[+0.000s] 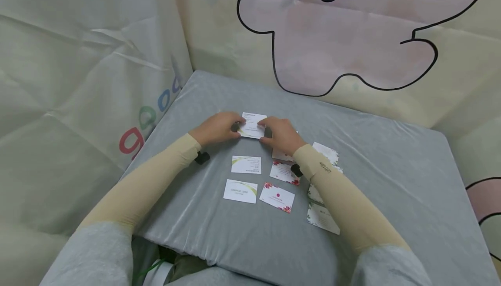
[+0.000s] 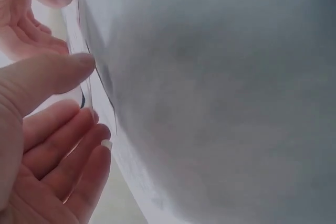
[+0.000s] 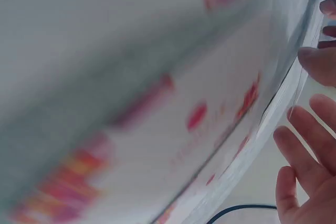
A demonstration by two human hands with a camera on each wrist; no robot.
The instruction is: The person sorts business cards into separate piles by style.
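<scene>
A white business card (image 1: 252,126) with small print and a yellow-green curve is at the far end of a left-hand column of cards. My left hand (image 1: 217,128) pinches its left edge, while my right hand (image 1: 285,136) pinches the right edge. In the left wrist view the left thumb (image 2: 73,72) lies along the card's thin edge, with the fingers spread below. Nearer me in the same column lie two cards of that design, one with print lines (image 1: 246,164) and one with a company logo (image 1: 240,191).
To the right, red-flower cards (image 1: 277,197) form a column, the farthest partly hidden by my right hand. Green-leaf cards (image 1: 323,218) lie farther right, partly under my right forearm. The grey cloth-covered table (image 1: 391,181) meets fabric walls at its back and left.
</scene>
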